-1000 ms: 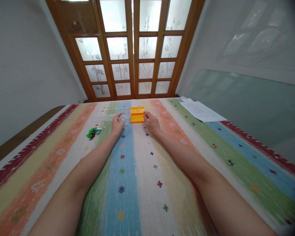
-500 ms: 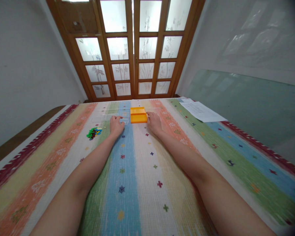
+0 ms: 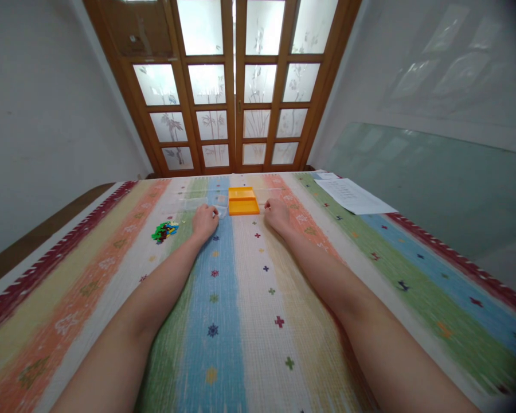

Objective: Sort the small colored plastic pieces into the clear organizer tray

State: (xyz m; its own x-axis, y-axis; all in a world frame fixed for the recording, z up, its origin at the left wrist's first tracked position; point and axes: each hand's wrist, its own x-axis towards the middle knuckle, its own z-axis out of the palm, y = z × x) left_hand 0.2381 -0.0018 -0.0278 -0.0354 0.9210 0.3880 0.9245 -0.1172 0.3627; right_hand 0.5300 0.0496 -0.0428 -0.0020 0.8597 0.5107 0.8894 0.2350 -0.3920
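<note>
Orange box (image 3: 243, 207) is lying between half-curled left hand (image 3: 204, 222) and right hand (image 3: 277, 216), grips unclear; handling clear plastic (image 3: 222, 211) is likely needing care.

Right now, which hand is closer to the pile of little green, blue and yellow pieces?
Left. The left hand is just right of the pile; the right hand is farther away, past the right side of the open orange plastic box.
</note>
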